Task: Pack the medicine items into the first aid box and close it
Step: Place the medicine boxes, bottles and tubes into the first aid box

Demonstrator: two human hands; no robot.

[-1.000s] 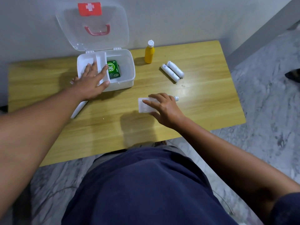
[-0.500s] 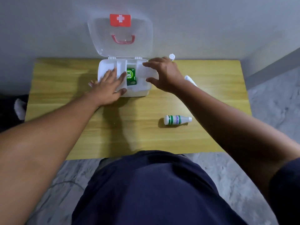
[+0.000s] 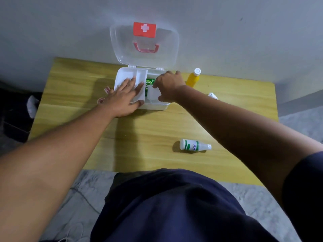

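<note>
The white first aid box (image 3: 153,106) stands open at the table's back edge, its clear lid (image 3: 145,44) upright against the wall. My left hand (image 3: 125,97) lies flat, fingers spread, on the box's white inner tray (image 3: 129,75). My right hand (image 3: 168,87) holds a small clear plastic case (image 3: 153,94) down inside the box's right compartment, next to a green packet (image 3: 150,82). A white bottle with green bands (image 3: 194,145) lies on its side on the table, nearer to me. A yellow bottle (image 3: 193,79) stands right of the box.
A white roll (image 3: 212,96) shows partly behind my right forearm. A pink and white object (image 3: 104,96) lies left of the box, mostly hidden by my left wrist. The wooden table (image 3: 148,130) ends at the wall behind; marble floor is on the right.
My right hand carried the clear case from the table's front into the box and has lowered it into the right compartment. My left hand stayed on the tray. The camera shifted.
</note>
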